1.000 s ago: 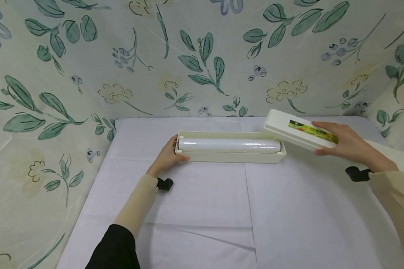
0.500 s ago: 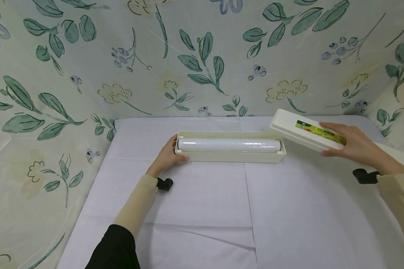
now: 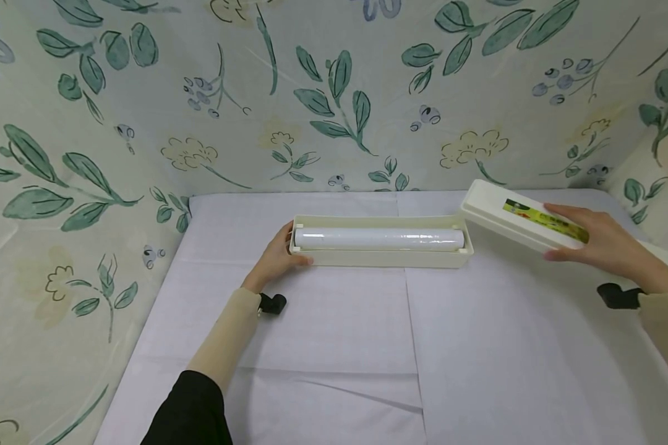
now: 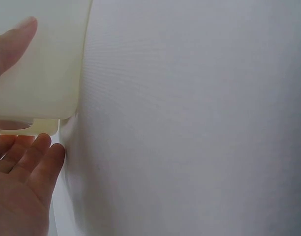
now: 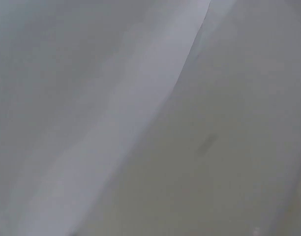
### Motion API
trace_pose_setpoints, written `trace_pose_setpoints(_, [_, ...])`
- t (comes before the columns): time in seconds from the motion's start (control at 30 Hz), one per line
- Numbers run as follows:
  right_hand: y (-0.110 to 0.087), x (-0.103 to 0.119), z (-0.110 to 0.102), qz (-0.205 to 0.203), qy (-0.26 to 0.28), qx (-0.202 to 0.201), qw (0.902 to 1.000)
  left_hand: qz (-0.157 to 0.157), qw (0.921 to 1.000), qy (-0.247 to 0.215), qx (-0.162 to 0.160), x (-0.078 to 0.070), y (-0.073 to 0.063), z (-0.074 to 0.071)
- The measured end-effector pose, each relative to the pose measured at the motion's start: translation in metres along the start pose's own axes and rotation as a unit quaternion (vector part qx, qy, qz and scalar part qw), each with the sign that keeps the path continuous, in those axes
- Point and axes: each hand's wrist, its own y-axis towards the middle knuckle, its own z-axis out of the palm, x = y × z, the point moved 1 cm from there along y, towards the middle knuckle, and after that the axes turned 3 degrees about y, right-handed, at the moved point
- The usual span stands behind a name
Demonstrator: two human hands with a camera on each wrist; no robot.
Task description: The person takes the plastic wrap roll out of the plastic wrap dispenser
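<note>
A long cream plastic box (image 3: 384, 258) lies on the white cloth with its top off. Inside it is a smooth white roll of cling film (image 3: 378, 238). My left hand (image 3: 275, 259) grips the box's left end, thumb on the front wall and fingers behind the end; the left wrist view shows the thumb (image 4: 15, 46) on the pale wall. To the right, my right hand (image 3: 607, 244) holds the long white lid (image 3: 487, 204) with a yellow-green label, tilted down to the right. Its left end is close to the box's right end. The right wrist view is blurred and hides the hand.
White cloth (image 3: 334, 346) with crease lines covers the table. Behind and at both sides hangs a curtain (image 3: 222, 148) printed with leaves and flowers. Black wrist devices (image 3: 273, 304) sit at both cuffs.
My right hand has drawn the lid to the right, from over the box's right end towards the table's right side. My left hand and the box have stayed in place.
</note>
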Motion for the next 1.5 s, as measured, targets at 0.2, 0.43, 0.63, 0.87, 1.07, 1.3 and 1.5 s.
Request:
trace_pose_setpoints(0.2, [-0.003,-0.002,-0.001,0.009,-0.003,-0.006,0.9999,0.001,1.0,-0.005,0.001,0.0,0.0,0.0])
trace_pose_setpoints(0.43, [-0.006,-0.008,-0.003,0.006,-0.014,-0.014,0.9998,-0.006,1.0,0.0,-0.002,-0.001,0.0,0.0])
trace_pose_setpoints(0.63, [-0.009,-0.013,-0.002,0.009,-0.014,-0.022,0.9996,-0.007,1.0,0.002,-0.001,-0.001,0.0,0.001])
trace_pose_setpoints(0.87, [-0.013,-0.021,0.001,0.007,-0.018,-0.03,0.9993,-0.006,1.0,0.001,0.0,0.001,0.0,0.0])
trace_pose_setpoints(1.07, [-0.016,-0.025,0.003,0.005,-0.017,-0.035,0.9992,-0.004,1.0,-0.003,0.002,0.001,-0.001,0.001])
trace_pose_setpoints(1.3, [-0.018,-0.028,0.004,0.007,-0.013,-0.035,0.9993,0.0,1.0,-0.006,0.002,-0.001,-0.001,0.001])
trace_pose_setpoints(1.5, [-0.02,-0.032,0.006,0.016,-0.016,-0.036,0.9991,-0.002,1.0,-0.006,0.0,-0.002,-0.001,0.0])
